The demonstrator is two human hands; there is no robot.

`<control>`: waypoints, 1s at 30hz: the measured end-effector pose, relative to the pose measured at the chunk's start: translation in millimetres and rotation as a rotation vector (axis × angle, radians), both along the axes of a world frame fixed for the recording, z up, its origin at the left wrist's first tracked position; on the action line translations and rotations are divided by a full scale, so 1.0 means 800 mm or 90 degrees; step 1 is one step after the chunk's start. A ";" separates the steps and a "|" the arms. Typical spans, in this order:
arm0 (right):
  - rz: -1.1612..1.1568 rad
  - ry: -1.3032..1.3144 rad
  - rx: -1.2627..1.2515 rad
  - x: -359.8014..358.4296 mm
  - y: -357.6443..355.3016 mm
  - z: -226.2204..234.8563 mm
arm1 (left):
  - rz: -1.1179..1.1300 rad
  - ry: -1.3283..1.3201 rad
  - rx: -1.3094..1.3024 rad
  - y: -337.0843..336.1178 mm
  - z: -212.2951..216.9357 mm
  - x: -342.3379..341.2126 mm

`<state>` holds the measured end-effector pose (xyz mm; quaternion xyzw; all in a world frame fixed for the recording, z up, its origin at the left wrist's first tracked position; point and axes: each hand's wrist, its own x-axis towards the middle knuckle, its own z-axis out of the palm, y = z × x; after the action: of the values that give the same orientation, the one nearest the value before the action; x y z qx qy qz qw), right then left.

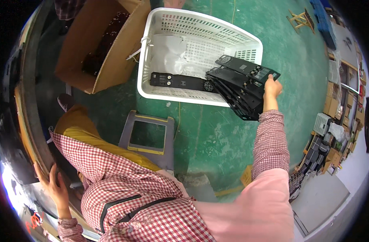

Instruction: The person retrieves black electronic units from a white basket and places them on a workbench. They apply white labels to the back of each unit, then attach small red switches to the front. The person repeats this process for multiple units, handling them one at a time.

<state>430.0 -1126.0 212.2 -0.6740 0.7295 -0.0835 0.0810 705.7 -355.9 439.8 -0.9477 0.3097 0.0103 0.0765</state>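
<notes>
My right hand [272, 89] is closed on the right end of a fanned stack of long, flat black panels [233, 80]. Round vent grilles and small cut-outs show on them. The stack slants over the right end of a white plastic basket [172, 96], partly outside its rim. Inside the basket, along the near wall, lies a similar single black panel [184, 82], its right end next to the stack. Crumpled translucent plastic sheeting [168, 50] covers part of the basket floor. Far to the left, my left hand [55, 187] rests with fingers apart on a table's edge, holding nothing.
A tall open cardboard box [130, 36] with dark contents stands left of the basket. A grey stool [164, 161] is on the green floor near my legs. Stacked boxes and a white crate [321, 123] line the right side. A small wooden stand [301, 20] sits far right.
</notes>
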 end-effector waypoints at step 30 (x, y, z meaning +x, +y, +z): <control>-0.080 0.240 0.015 0.018 0.154 0.036 | -0.026 0.012 -0.063 -0.017 0.006 0.002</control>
<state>444.1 -1003.0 240.9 -0.6300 0.7732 0.0477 -0.0548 707.6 -369.6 444.6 -0.9437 0.3297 0.0026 0.0270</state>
